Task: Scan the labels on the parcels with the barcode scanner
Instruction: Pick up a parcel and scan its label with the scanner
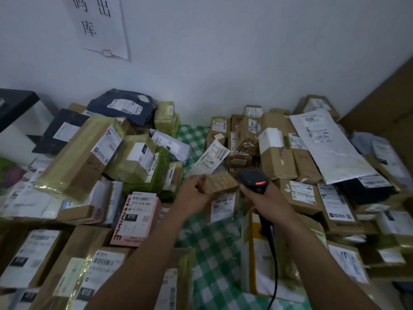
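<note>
Fingers [197, 180] of the left hand [193, 194] pinch a small brown parcel [221, 183], its label [212, 158] sticking up toward 12 o'clock. The right hand [269, 203] wraps its fingers round the scanner [253, 179] at the parcel's 3 o'clock.

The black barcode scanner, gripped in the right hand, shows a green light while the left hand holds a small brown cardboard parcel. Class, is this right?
No. In the head view the light on the black barcode scanner glows red, not green. The right hand grips it; the left hand holds the small brown cardboard parcel.
</note>
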`<control>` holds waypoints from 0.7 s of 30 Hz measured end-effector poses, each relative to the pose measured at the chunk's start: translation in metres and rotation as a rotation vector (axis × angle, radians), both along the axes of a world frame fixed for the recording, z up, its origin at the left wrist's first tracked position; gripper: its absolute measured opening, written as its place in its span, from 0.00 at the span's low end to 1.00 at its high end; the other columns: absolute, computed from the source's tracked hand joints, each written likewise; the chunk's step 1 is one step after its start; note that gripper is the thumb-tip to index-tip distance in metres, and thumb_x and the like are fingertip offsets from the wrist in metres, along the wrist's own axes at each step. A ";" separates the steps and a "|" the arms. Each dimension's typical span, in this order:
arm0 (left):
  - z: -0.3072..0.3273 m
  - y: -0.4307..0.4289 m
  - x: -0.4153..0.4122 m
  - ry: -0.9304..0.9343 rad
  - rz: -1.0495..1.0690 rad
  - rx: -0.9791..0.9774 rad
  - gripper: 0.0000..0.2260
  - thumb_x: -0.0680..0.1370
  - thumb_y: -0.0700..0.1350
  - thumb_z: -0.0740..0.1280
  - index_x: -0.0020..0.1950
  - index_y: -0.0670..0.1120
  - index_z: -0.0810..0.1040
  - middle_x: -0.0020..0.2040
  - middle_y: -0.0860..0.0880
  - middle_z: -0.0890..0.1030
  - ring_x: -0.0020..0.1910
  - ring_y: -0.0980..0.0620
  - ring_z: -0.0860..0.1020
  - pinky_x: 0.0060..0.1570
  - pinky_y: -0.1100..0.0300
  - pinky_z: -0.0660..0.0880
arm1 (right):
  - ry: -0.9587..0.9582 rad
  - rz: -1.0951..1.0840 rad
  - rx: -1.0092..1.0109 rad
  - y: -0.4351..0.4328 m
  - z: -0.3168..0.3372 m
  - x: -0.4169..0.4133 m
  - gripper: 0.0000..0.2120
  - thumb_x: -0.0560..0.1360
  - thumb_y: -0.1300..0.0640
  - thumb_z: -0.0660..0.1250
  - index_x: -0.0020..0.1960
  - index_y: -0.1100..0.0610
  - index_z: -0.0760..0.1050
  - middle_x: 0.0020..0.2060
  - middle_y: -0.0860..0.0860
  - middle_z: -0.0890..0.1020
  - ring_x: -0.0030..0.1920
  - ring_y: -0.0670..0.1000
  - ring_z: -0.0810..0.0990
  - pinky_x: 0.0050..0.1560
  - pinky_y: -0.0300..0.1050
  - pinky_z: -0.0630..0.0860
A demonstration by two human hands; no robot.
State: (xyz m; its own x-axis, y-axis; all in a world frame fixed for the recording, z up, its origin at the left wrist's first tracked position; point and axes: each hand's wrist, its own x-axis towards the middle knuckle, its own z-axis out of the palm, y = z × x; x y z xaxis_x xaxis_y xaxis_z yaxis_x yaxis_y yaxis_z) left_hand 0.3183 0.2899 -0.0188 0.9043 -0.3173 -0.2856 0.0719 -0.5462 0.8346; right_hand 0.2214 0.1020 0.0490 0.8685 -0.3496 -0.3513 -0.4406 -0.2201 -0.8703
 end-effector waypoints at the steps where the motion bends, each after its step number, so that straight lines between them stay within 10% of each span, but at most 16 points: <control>1: 0.014 0.004 0.000 0.008 0.027 -0.056 0.31 0.73 0.52 0.79 0.74 0.51 0.73 0.65 0.55 0.73 0.63 0.54 0.74 0.64 0.58 0.71 | -0.024 -0.012 -0.021 -0.001 0.004 0.004 0.10 0.78 0.47 0.72 0.59 0.40 0.78 0.48 0.43 0.85 0.51 0.47 0.83 0.55 0.51 0.80; 6: 0.061 0.027 0.005 0.138 0.242 -0.444 0.26 0.71 0.50 0.80 0.67 0.54 0.80 0.61 0.53 0.83 0.55 0.54 0.82 0.51 0.57 0.82 | -0.168 -0.034 -0.056 0.004 0.031 0.016 0.04 0.78 0.47 0.73 0.47 0.39 0.79 0.41 0.44 0.85 0.44 0.48 0.83 0.54 0.57 0.82; 12: 0.082 0.036 0.008 0.145 0.308 -0.679 0.23 0.72 0.50 0.78 0.67 0.52 0.81 0.58 0.49 0.86 0.54 0.50 0.85 0.51 0.51 0.84 | -0.222 0.017 0.146 0.008 0.057 0.016 0.17 0.69 0.46 0.80 0.57 0.43 0.82 0.47 0.43 0.88 0.49 0.46 0.87 0.54 0.50 0.82; 21: 0.070 0.034 0.008 0.199 0.152 -0.558 0.53 0.54 0.51 0.88 0.76 0.60 0.69 0.65 0.52 0.82 0.65 0.48 0.80 0.56 0.45 0.83 | -0.225 -0.111 0.133 0.023 0.061 0.027 0.10 0.73 0.47 0.78 0.51 0.41 0.80 0.46 0.43 0.87 0.49 0.45 0.84 0.50 0.46 0.80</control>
State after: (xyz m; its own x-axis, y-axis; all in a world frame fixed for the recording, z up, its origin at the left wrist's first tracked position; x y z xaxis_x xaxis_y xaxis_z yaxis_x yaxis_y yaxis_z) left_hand 0.3260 0.3239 0.0509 0.8976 -0.3392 -0.2814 0.2985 -0.0017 0.9544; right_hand 0.2480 0.1252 0.1097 0.8889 -0.4106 -0.2031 -0.2481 -0.0588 -0.9670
